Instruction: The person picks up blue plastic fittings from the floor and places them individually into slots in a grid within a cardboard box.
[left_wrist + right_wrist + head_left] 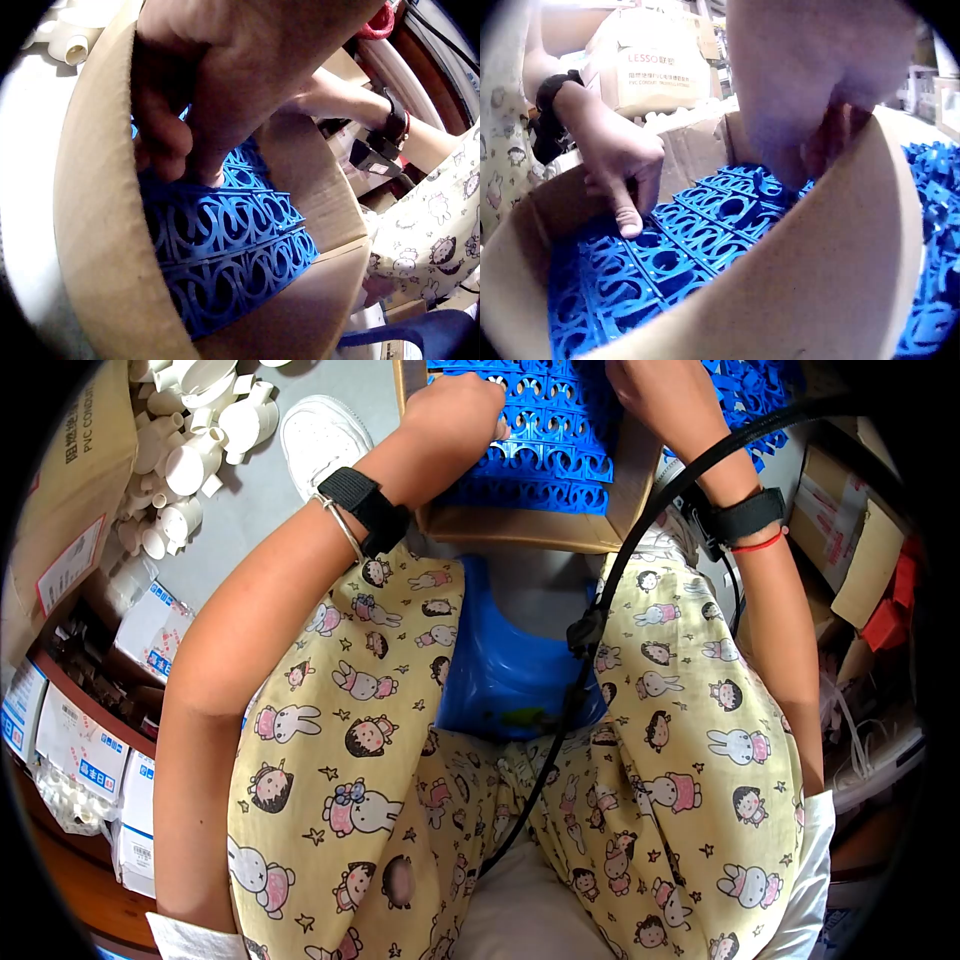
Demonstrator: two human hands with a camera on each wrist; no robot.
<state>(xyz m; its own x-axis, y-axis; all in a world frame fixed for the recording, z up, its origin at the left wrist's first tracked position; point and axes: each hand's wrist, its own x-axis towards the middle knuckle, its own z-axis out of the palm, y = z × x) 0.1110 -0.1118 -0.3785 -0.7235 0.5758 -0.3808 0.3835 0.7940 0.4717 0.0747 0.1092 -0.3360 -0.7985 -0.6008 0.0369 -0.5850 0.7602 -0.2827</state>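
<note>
Rows of blue plastic pipe clips fill an open cardboard box between the person's feet. The left hand reaches down into the box. Its straight thumb presses on the clips near the side wall, and its other fingers bend beside the thumb. Opposite, the right hand dips in over the wall, its fingertips down among the clips and partly hidden by the cardboard. Close to those fingertips, one clip sits raised above its row. I cannot tell whether the right fingers pinch a clip.
Loose blue clips lie in a heap outside the box. White PVC fittings are piled on the floor beside a printed carton. A blue stool stands between the legs, and a black cable hangs across the head view.
</note>
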